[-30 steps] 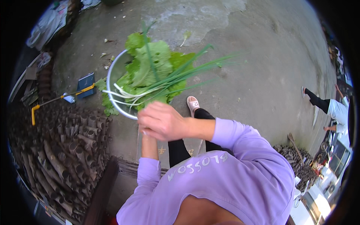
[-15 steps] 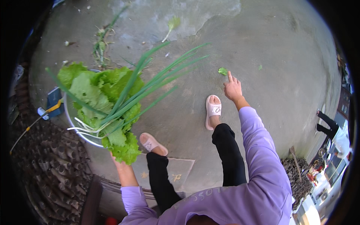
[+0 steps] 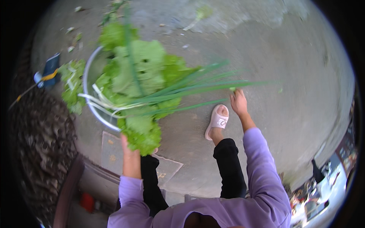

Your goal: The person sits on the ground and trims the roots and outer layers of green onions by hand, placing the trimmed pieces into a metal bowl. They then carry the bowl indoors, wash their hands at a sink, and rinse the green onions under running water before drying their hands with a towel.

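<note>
My left hand (image 3: 124, 142) grips the rim of a round pale bowl (image 3: 87, 78) from below left, its fingers mostly hidden behind leaves. Broad green lettuce leaves (image 3: 142, 62) fill the bowl and hang over its near edge. Across them lie spring onions (image 3: 178, 93), white ends to the left and long green tops reaching right, blurred by motion. Low over the concrete, my right hand (image 3: 238, 102) has its fingers pinched together on a small green leaf piece (image 3: 232, 89), just under the onion tips.
Loose leaf scraps (image 3: 72, 85) lie left of the bowl, and a pale-stemmed leaf (image 3: 199, 17) lies far ahead. A dark blue object (image 3: 52, 64) with a yellow-banded hose stands at the left by stacked brown tiles or wood (image 3: 42, 140). A person (image 3: 323, 182) stands far right.
My right hand has gone from a pointing finger beside the leaf piece to a pinch on it. The bowl of lettuce and onions has swung right and forward, and the view has turned.
</note>
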Tool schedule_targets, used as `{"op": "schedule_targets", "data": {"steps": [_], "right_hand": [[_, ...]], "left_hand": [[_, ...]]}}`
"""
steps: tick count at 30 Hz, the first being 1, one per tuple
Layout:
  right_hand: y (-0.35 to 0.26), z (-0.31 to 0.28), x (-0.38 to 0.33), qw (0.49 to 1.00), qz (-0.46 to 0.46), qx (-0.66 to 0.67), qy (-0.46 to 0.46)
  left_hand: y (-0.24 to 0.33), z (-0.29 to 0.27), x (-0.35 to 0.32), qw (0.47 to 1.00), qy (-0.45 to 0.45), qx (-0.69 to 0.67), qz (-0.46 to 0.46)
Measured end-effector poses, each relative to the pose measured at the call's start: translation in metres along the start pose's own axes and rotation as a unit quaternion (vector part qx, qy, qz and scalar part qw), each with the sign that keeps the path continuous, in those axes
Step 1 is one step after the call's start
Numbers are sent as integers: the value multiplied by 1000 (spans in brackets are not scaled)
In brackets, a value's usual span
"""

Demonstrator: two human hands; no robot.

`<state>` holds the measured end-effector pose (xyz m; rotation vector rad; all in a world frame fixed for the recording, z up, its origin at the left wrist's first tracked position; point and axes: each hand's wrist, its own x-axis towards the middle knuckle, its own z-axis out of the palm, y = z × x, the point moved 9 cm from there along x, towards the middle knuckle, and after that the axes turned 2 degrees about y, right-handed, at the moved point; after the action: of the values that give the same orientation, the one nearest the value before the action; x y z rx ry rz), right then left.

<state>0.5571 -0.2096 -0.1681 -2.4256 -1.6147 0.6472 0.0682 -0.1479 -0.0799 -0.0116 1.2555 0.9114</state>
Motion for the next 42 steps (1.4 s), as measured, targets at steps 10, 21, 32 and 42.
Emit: {"op": "schedule_targets", "data": {"steps": [10, 21, 32, 42], "right_hand": [[-339, -303, -80, 933, -82, 298, -183], [-637, -457, -81, 792, -577, 192, 52], [-741, -486, -256, 664, -724, 164, -89], [-884, -420, -394, 683, -704, 147, -128]], "left_hand": [[70, 42, -107, 985, 117, -43, 118], [132, 84, -288, 956, 140, -42, 254], [79, -19, -414, 881, 252, -246, 316], [87, -274, -605, 789, 327, -340, 394]]}}
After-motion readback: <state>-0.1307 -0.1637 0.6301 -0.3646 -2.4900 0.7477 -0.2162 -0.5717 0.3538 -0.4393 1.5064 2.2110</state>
